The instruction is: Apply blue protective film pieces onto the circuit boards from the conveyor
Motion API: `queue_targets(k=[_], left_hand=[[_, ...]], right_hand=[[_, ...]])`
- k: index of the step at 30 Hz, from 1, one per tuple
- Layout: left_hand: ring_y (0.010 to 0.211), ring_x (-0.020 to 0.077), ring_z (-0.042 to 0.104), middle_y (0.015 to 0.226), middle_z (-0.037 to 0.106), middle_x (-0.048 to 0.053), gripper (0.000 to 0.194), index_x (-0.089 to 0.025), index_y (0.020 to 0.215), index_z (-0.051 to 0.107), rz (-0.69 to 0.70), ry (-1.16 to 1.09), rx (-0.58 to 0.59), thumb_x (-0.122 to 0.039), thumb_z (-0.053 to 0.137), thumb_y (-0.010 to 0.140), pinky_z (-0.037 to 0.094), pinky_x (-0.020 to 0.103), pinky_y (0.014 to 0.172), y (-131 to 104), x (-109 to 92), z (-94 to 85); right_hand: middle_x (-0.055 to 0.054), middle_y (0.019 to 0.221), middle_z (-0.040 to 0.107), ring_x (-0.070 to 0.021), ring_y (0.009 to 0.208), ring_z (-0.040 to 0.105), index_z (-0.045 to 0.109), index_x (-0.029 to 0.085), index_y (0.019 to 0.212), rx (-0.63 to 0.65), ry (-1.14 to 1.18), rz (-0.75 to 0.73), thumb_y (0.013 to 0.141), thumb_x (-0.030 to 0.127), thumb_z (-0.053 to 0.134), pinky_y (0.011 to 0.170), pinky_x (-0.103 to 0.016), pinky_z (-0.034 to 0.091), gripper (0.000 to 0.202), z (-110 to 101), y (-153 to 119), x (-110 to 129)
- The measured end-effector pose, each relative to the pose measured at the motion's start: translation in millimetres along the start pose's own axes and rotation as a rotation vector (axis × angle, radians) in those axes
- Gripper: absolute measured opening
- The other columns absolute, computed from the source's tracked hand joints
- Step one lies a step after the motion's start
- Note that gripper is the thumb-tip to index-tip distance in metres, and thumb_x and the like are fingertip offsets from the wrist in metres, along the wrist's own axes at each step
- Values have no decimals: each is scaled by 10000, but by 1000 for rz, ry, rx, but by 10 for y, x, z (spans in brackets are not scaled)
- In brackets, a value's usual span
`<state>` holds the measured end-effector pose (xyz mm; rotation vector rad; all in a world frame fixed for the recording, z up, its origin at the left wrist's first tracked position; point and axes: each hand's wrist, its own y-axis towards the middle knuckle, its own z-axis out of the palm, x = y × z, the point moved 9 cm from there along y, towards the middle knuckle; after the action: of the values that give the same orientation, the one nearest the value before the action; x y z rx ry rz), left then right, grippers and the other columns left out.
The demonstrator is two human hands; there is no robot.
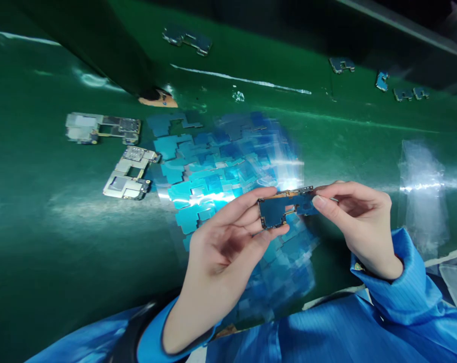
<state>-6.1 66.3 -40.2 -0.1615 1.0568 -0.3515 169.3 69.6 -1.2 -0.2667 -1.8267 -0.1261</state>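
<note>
Between my two hands is a small circuit board [272, 212], raised over the bench. Its face is dark blue, with bare metal and tiny parts along the edges and a gap near the middle. My left hand [224, 257] grips its left end between the fingers above and the thumb below. The thumb and forefinger of my right hand [360, 214] pinch the right end, hiding part of it. Whether the blue surface there is a loose film cannot be made out. Below the board lies a spread of blue cut film pieces [209, 176] on clear sheets.
Two silvery circuit boards, one upper [85, 128] and one lower [124, 176], lie on the green mat [43, 227] at the left. More boards [186, 40] lie along the back. A dark post [111, 45] stands at upper left. Clear plastic [422, 196] lies at the right.
</note>
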Motion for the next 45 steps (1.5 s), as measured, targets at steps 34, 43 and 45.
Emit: queue_targets(k=[34,43,45], left_hand=[[985,165,705,1085,747,-55,416,-350,1024,731,13,-57,57,-9,626,812,609,261,818,-19,-19,47],[820,101,715,749,739,-81,365,-352,1025,732,28,-19,40,-60,645,825,618,232,788,6,9,26],[861,104,715,839,757,-82,376,-375,1026,726,41,-6,35,-64,639,834,617,221,782,12,11,23]], right_hand=[[30,722,746,-105,642,707,745,211,748,7,31,-70,684,62,764,625,-174,614,163,14,6,34],[33,716,742,-103,635,700,745,213,740,7,34,-64,670,33,755,605,-179,608,193,24,9,37],[37,718,741,-98,637,698,746,217,742,11,45,-66,667,24,751,612,-178,606,208,29,11,36]])
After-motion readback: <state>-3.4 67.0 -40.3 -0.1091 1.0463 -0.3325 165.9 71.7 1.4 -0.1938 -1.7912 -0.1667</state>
